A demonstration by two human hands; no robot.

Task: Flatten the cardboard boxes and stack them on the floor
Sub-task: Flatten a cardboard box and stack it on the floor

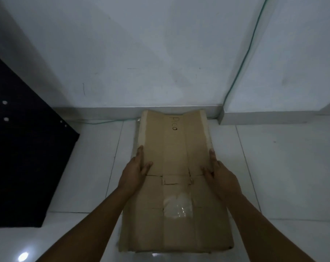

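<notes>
The left hand (136, 165) is laid open on the left edge of the cardboard (176, 154), fingers stretched forward along the edge and thumb spread onto the top face; nothing is gripped. The right hand (217, 171) is set the same way on the right edge, fingers extended and flat, thumb resting on the face. Both hands are placed about halfway along the sheet, opposite each other, with the bare forearms reaching in from the near side.

The cardboard is lying flattened on the floor (273, 167), its long axis running away from the person toward the wall (141, 53), the far end almost at the skirting. Handwriting is seen near the far end, and a patch of clear tape (177, 206) near the middle of the near half. More than one layer is visible at the near edge, but how many flattened boxes are stacked cannot be told.

A green cable (243, 59) is run down the wall corner and along the skirting behind the cardboard. One dark panel (24, 148) is seen at the left, apart from the cardboard.
</notes>
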